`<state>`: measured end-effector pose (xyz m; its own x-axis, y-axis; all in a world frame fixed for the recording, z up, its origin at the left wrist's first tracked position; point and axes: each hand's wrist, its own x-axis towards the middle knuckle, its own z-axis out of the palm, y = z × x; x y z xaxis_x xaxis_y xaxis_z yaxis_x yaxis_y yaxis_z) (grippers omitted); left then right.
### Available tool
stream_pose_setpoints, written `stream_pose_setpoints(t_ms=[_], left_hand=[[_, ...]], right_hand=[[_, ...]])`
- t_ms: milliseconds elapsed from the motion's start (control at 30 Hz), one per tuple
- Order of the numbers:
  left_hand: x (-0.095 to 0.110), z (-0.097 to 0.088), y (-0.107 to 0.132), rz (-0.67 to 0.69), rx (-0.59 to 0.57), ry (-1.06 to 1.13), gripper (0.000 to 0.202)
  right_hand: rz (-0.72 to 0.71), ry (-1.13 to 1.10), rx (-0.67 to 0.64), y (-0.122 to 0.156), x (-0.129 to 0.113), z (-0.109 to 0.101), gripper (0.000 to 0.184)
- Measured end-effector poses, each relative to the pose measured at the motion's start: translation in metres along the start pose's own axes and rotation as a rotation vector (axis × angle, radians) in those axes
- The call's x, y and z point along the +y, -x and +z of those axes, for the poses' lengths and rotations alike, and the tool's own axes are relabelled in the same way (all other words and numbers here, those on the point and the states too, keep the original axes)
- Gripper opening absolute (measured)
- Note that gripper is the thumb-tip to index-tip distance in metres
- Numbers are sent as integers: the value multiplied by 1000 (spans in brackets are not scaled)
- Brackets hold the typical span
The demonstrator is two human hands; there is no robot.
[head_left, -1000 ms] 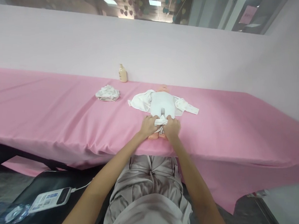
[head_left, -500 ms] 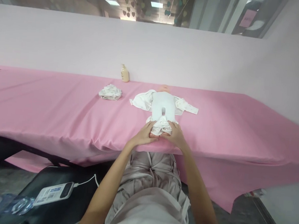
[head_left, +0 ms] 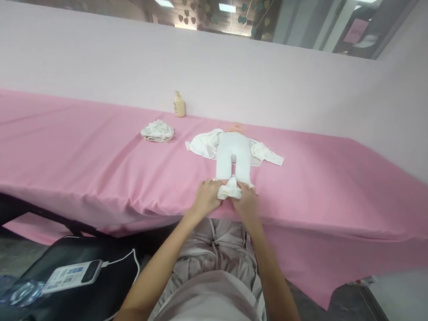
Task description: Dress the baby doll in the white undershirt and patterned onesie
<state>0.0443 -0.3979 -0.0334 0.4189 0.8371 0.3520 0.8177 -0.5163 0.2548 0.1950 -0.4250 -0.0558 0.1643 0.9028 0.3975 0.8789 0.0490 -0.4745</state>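
Note:
A baby doll with a white cloth body lies on its back, head toward the wall and legs toward me. Bunched white patterned baby pants sit around the ends of its legs. My left hand grips the pants at the left foot, fingers curled over the cloth. On the other side my right hand holds the pants at the right foot in the same way. The feet are mostly hidden by cloth and fingers. A white baby shirt lies spread under the doll's upper body, its sleeves out to both sides.
The doll lies on a table with a pink cloth. Folded white cloth and a pump bottle stand to the left. Below left, a black chair bears a phone with a cable and a plastic water bottle.
The pants have come down the doll's legs toward me, baring more of the white legs. Both hands have moved with them, fingers now curled tighter around the cloth.

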Motion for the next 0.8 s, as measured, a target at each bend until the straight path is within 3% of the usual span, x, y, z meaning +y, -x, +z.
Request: stream_pose_setpoints(t_ms=[167, 367, 533, 700, 800], left_hand=[[6, 21, 16, 3, 132, -45, 13], [10, 45, 37, -51, 300, 47, 18], [14, 45, 43, -67, 323, 92, 31], [21, 39, 53, -40, 325, 105, 53], [24, 38, 57, -69, 313, 127, 48]], right_hand=[[46, -54, 67, 15, -4, 9, 35], [-57, -49, 123, 22, 1, 14, 32], [-29, -6, 183, 34, 3, 20, 37], [-46, -22, 218, 42, 3, 12, 46], [-47, -37, 191, 48, -1, 2, 48]])
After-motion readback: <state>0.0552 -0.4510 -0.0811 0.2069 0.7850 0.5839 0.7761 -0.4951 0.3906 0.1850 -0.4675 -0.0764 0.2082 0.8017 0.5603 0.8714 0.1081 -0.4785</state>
